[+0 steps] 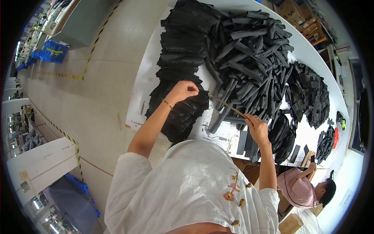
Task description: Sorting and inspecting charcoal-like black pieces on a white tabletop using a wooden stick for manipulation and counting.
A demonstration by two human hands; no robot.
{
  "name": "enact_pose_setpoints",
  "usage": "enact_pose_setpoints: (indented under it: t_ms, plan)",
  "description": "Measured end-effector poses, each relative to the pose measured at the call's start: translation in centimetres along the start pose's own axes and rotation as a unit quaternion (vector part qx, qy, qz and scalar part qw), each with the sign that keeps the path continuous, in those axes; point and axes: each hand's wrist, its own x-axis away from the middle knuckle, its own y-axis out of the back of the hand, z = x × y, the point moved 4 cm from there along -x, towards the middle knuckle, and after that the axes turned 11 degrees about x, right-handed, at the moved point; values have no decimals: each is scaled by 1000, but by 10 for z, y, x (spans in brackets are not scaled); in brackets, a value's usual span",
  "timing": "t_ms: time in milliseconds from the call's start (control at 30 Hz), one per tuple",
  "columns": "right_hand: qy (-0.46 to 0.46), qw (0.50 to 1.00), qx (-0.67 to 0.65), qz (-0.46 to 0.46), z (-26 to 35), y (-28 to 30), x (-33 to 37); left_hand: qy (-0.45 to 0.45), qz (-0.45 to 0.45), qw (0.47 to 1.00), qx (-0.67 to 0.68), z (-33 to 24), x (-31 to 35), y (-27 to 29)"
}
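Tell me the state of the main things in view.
Left hand: pinched shut; anything held is unclear
Right hand: closed around thin stick
Thin stick: aslant, tip toward left hand
Layered black pieces: overlapping in a long row
Loose black pieces: heaped in disorder
Bracelet: worn on left wrist

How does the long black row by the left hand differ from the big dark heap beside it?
The row forms a long band, while the heap spreads into a broad mound. Pieces in the row overlap along its length; those in the heap lie at many angles, and many look curled. Both consist of dark pieces and lie on the white table.
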Motion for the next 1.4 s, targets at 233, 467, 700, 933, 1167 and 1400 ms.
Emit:
enact_pose_setpoints:
  t_ms: [233, 467, 700, 933, 1167, 1400]
  plan:
    - [35, 999, -24, -3, 24, -22, -14, -114, -3, 989, -99, -18, 6, -20]
    - [-93, 929, -350, 75, 63, -88, -19, -342, -202, 907, -139, -122, 58, -55]
    - [-119, 904, -396, 110, 71, -101, -12, -38, -553, 772, 310, 9, 78, 30]
    - [-126, 909, -384, 101, 70, -108, -13, 132, -306, 652, 681, 46, 23, 2]
    - [-140, 942, -300, 48, 79, -99, -10, -15, -242, 729, 640, 16, -9, -8]
    - [-224, 826, -514, 58, 118, -98, -45, 41, -167, 761, 625, 5, 30, -82]
